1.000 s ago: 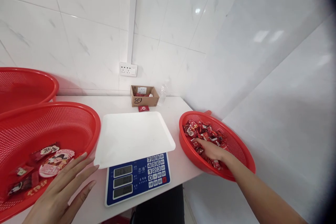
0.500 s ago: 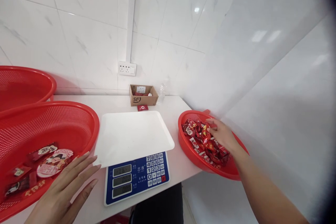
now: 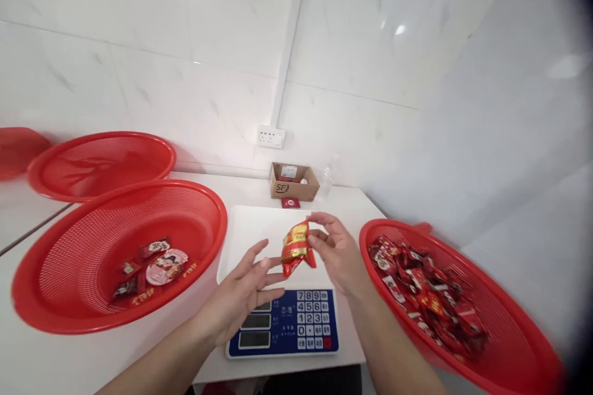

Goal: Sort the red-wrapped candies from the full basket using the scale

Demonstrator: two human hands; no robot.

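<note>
My right hand (image 3: 340, 253) pinches a red and gold wrapped candy (image 3: 296, 245) by its right end, above the white tray of the digital scale (image 3: 245, 228). My left hand (image 3: 245, 287) is beside the candy's left side, its fingers apart; whether a fingertip touches the wrapper I cannot tell. Below both hands lies the scale's blue keypad panel (image 3: 290, 324), partly covered by my left hand. On the right, a red basket (image 3: 377, 228) holds many red wrapped candies (image 3: 430, 296). The red basket (image 3: 69, 247) on the left holds several packets and a round pink picture card (image 3: 167, 266).
Behind the scale stand a small cardboard box (image 3: 296, 188) and a clear plastic bottle (image 3: 328, 179). A dark red packet (image 3: 290, 203) lies in front of the box. Another red basket (image 3: 106, 142) is at the back left. A wall socket (image 3: 271, 136) sits above the table.
My right hand has come out of the right basket with a candy and moved left over the scale. My left hand has moved from the left basket towards it. The view has shifted left.
</note>
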